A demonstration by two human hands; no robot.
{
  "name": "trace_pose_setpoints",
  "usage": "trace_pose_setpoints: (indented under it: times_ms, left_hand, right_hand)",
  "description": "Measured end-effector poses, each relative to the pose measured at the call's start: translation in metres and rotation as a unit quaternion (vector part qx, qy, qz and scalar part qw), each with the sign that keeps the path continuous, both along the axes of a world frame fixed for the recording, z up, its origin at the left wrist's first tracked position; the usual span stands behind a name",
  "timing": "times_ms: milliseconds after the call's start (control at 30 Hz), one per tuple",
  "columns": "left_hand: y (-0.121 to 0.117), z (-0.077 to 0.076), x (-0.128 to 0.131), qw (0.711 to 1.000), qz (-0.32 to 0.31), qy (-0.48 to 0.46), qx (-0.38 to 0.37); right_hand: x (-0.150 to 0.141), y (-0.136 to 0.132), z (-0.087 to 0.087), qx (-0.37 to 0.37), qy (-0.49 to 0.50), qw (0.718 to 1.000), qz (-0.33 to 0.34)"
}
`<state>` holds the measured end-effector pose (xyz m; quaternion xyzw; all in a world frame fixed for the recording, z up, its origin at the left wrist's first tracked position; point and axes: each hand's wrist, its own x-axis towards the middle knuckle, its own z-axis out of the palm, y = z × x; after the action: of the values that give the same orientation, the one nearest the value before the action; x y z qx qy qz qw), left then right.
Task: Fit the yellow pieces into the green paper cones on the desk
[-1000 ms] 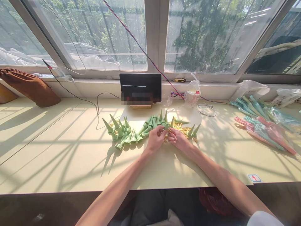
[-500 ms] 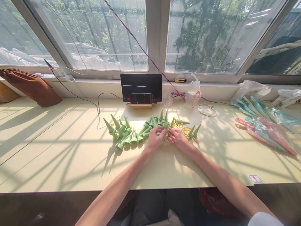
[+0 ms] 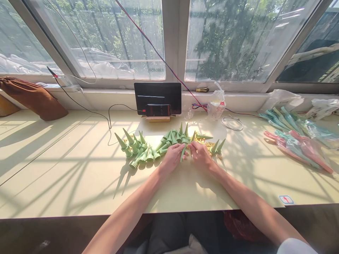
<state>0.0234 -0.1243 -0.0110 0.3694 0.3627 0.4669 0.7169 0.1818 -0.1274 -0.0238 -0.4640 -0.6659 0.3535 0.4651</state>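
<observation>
My left hand (image 3: 172, 157) is closed on a green plastic spike (image 3: 183, 152), its pointed end slanting down toward me. Close beside it on the right, my right hand (image 3: 201, 154) has its fingers bent together in a pinch near the spike's upper end; whatever sits between them is too small to make out. Behind both hands lies a pile of small yellow pieces (image 3: 209, 144), partly covered by the right hand. More green cone-shaped spikes (image 3: 149, 154) stand and lie on the table to the left of and behind my hands, and two stand at the right.
A dark tablet (image 3: 158, 93) and a phone (image 3: 158, 110) lean on a small stand at the back. Right of them are a plastic-wrapped cup (image 3: 217, 106) and a coiled cable (image 3: 232, 123). Bagged pink and teal items (image 3: 299, 150) lie far right, a brown pouch (image 3: 34, 98) far left.
The green spike has tipped from wide end up between both hands to slanting in my left hand. The right hand has turned and drawn slightly away from the left.
</observation>
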Motion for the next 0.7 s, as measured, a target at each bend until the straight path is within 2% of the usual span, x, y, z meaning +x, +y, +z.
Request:
trace_pose_setpoints:
  times_ms: [67, 133, 267, 467, 567, 700]
  left_hand:
    - [0.0, 0.0, 0.0, 1.0, 0.002, 0.001, -0.001]
    - [0.0, -0.001, -0.001, 1.0, 0.001, 0.015, 0.014]
    - [-0.001, -0.003, -0.001, 0.997, 0.006, 0.045, 0.059]
    - [-0.003, -0.002, 0.0, 0.985, 0.041, 0.116, 0.122]
    - [-0.003, -0.001, 0.001, 0.975, 0.06, 0.149, 0.151]
    - [-0.004, -0.001, 0.001, 0.964, 0.071, 0.176, 0.187]
  right_hand:
    - [0.0, 0.001, -0.001, -0.019, 0.062, 0.998, 0.016]
    - [-0.001, 0.001, -0.001, -0.006, 0.097, 0.995, 0.02]
    - [-0.002, -0.001, 0.0, 0.013, 0.085, 0.996, 0.006]
    - [-0.006, -0.004, 0.004, -0.022, 0.055, 0.998, -0.002]
    - [-0.01, -0.002, 0.004, -0.071, 0.129, 0.989, 0.027]
    - [-0.013, 0.001, 0.004, -0.142, 0.238, 0.957, 0.087]
